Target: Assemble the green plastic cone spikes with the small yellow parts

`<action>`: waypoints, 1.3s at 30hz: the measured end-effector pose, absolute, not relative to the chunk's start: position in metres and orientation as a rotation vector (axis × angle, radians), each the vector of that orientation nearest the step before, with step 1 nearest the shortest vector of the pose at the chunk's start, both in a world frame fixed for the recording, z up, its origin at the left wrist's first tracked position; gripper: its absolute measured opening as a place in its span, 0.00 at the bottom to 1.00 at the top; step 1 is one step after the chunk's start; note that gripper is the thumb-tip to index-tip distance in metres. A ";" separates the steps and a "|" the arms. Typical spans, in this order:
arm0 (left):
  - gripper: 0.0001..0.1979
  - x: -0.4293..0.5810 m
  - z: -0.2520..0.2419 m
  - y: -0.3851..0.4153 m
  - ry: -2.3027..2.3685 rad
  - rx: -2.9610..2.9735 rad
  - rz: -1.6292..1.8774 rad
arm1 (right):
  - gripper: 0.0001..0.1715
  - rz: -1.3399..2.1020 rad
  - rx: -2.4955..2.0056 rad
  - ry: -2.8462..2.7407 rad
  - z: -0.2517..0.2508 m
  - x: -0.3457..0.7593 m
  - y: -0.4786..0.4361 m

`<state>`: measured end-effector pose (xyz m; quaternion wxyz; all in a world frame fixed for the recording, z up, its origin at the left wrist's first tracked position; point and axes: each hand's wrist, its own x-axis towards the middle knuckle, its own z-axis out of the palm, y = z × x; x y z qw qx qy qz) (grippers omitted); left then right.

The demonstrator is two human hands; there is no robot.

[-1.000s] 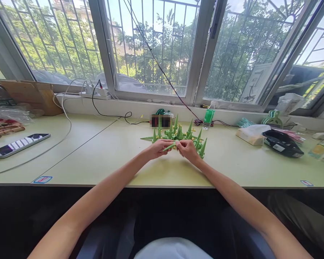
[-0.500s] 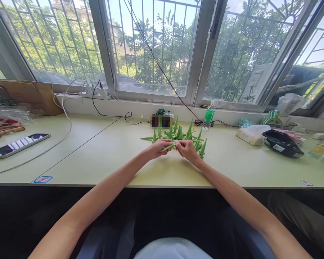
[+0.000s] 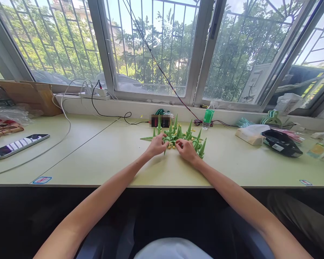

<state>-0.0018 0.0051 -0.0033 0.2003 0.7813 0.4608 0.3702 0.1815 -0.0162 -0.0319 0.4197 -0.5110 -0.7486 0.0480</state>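
At the mostly upright green cones' [image 3: 175, 126] near edge, left hand [image 3: 157, 145] was found half-curled, right hand [image 3: 187, 149] nearly pinched; any hold could not be determined.

phone [image 3: 18, 146] at left; bottle [image 3: 208, 116] by window; tissue pack [image 3: 251, 136] right

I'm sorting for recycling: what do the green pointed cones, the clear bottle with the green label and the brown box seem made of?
Green pointed cones: probably satin plastic, judging by even colour and smooth sides. Clear bottle: likely glossy plastic, being transparent, though glass is possible. Brown box: apparently matt cardboard, from its dull, flat panels.
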 end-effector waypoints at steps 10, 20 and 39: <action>0.15 -0.001 -0.004 0.001 1.320 2.248 0.717 | 0.18 0.027 -1.424 -2.087 -0.037 0.182 -0.013; 0.15 -0.004 -0.007 0.004 1.379 2.385 0.592 | 0.15 -0.005 -1.474 -2.135 -0.033 0.181 -0.016; 0.13 -0.002 -0.010 0.006 1.411 2.421 0.722 | 0.08 0.031 -1.415 -2.066 -0.034 0.180 -0.018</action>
